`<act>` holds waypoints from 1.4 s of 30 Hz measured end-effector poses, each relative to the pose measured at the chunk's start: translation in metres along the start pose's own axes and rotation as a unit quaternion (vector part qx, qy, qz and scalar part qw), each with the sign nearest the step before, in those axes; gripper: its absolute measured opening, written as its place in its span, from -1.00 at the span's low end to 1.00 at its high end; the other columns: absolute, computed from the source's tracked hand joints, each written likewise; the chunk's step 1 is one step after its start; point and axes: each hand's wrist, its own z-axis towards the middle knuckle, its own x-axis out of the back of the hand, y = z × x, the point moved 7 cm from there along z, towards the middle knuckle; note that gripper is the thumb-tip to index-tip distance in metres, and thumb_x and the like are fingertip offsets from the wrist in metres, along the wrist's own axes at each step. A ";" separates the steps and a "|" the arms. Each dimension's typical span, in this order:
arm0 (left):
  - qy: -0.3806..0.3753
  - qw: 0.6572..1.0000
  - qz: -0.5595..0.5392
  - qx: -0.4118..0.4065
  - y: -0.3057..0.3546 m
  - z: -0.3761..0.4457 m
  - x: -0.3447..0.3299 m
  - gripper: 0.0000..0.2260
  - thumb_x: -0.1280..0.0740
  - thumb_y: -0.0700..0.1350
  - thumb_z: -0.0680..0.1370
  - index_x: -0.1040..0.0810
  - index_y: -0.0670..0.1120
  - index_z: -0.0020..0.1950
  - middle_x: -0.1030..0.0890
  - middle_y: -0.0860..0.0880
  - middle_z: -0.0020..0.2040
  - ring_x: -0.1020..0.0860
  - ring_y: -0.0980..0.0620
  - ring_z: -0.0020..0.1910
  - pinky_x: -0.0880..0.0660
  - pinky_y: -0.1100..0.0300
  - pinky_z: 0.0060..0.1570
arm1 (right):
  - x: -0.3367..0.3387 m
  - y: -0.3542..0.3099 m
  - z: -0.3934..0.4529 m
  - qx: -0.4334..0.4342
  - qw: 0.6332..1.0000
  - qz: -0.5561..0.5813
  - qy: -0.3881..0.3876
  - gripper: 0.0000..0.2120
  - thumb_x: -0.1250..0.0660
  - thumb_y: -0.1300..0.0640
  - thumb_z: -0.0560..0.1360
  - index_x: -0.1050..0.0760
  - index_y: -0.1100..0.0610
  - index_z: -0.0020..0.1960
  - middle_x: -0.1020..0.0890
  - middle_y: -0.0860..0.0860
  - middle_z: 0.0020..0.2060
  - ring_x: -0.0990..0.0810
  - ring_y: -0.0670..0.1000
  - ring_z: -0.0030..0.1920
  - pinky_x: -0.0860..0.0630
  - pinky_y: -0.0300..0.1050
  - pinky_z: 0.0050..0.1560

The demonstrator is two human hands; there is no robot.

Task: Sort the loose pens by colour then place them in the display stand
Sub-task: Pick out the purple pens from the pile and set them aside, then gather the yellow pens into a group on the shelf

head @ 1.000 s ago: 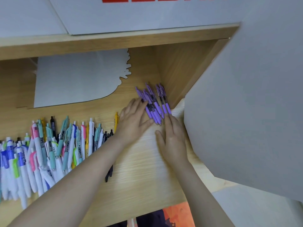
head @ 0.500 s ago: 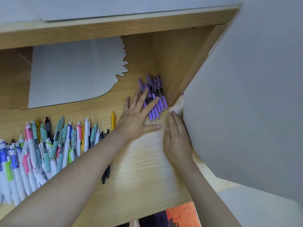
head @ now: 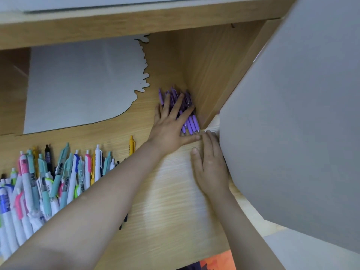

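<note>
Several purple pens [head: 191, 122] lie side by side in the far right corner of the wooden shelf [head: 169, 201], against its side wall. My left hand [head: 171, 123] lies flat on top of them with straight, spread fingers. My right hand [head: 209, 164] rests flat on the shelf just in front of the pens, its fingertips at their near ends. A big heap of loose mixed pens [head: 48, 178], white, teal, pink, blue and black, lies at the left. One yellow pen [head: 131, 146] lies alone beside my left forearm.
A grey cardboard sheet [head: 83, 82] with a wavy cut edge lies at the back of the shelf. A large grey panel [head: 292, 123] hangs over the right side, close to my right hand. A wooden board [head: 136, 22] runs overhead.
My left hand slid forward and right onto the purple pens, pushing them deeper into the corner against the side wall. My right hand followed, staying flat just behind their near ends.
</note>
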 end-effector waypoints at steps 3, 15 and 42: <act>0.021 1.000 -0.016 -0.003 -0.008 0.012 0.003 -0.19 -0.07 0.49 0.44 -0.32 0.04 0.56 -0.09 -0.13 0.63 0.10 -0.31 0.60 0.05 -0.36 0.50 | -0.003 -0.003 -0.002 0.012 0.999 -0.026 -0.020 -0.41 -0.05 -0.15 0.65 -0.17 0.16 0.56 -0.22 0.07 0.55 -0.10 0.03 0.57 -0.09 0.03 0.55; 0.024 0.999 -0.019 0.013 -0.013 0.029 0.002 -0.12 -0.20 0.53 0.33 -0.35 0.03 0.50 -0.10 -0.18 0.62 0.04 -0.35 0.58 0.08 -0.32 0.52 | -0.004 -0.005 -0.003 0.004 0.998 -0.062 -0.019 -0.35 -0.10 -0.19 0.59 -0.21 0.20 0.53 -0.22 0.10 0.55 -0.08 0.05 0.57 -0.09 0.04 0.55; -0.011 0.971 0.090 0.223 -0.079 -0.243 0.078 -0.30 0.04 0.40 0.57 -0.14 0.08 0.62 -0.04 -0.02 0.65 0.08 -0.10 0.63 0.17 -0.20 0.55 | -0.033 -0.101 -0.042 0.051 0.992 0.002 -0.112 -0.85 -0.34 0.15 0.54 -0.61 0.23 0.00 -0.57 0.12 -0.06 -0.49 0.19 0.05 -0.41 0.03 0.02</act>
